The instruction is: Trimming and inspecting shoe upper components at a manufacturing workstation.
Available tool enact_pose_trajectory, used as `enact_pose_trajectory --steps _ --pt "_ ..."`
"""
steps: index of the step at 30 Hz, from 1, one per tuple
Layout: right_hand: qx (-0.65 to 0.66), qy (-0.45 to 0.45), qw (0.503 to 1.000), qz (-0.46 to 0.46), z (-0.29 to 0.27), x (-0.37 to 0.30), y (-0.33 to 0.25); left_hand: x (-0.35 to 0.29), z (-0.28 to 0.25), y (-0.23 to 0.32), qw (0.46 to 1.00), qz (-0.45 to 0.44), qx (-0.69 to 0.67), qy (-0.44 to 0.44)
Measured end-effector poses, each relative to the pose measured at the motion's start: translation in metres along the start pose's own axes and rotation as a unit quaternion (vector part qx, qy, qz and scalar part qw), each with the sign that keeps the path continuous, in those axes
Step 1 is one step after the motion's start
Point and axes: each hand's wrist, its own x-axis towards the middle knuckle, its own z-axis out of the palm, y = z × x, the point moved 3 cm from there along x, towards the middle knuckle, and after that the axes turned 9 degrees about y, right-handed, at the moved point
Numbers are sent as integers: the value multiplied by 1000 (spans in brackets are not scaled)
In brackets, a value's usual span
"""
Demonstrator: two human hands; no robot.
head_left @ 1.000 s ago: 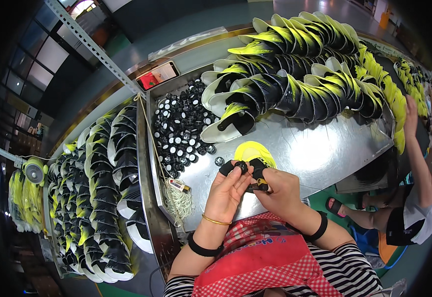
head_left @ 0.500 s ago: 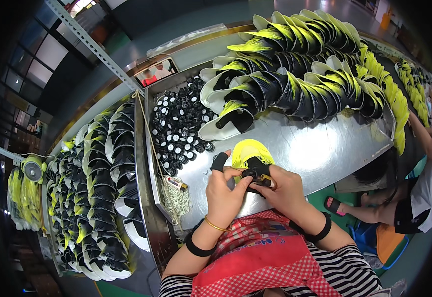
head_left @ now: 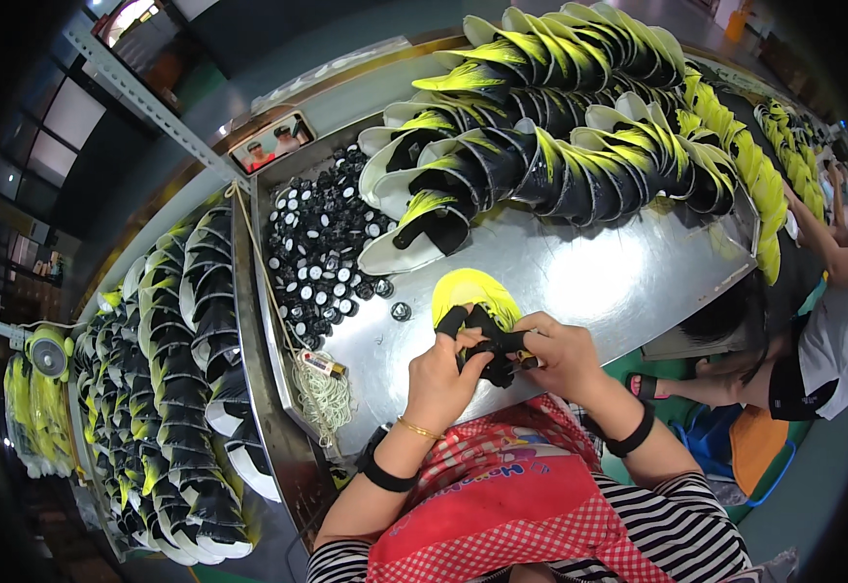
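Now holds a yellow-and-black piece (head_left: 474, 290) by its black end over the near part of the metal counter (head_left: 550, 277), with left hand (head_left: 440, 379) and right hand (head_left: 564, 360) each closed on it in a pinching grip. Cannot make out the dark details pinched there. Has small black-and-white caps (head_left: 322, 262) heaped beyond, to the left.

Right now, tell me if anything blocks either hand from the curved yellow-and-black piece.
Nothing visible does. The left hand and right hand are at the dark near end of the curved yellow-and-black piece; the small round black part on the silvery metal tabletop lies to their left.
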Motion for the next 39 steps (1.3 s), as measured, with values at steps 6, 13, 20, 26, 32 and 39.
enact_pose_trajectory --steps 6,13,20,26,32,39 --pt "342 207 891 214 -9 9 -10 -23 -9 -6 990 92 95 -45" --pt "271 173 925 202 -8 3 -16 -21 -11 14 931 -118 -346 -11" --pt "134 109 977 121 -14 3 -44 -1 -12 34 834 -227 -503 -8" --pt "179 69 968 162 -14 1 -48 -3 -14 28 818 -213 -535 -1" --pt "176 58 965 186 -13 -6 -45 -3 -15 29 817 -212 -536 -9" --pt "191 57 957 209 -14 -7 -42 0 -13 29 834 -195 -515 -8"
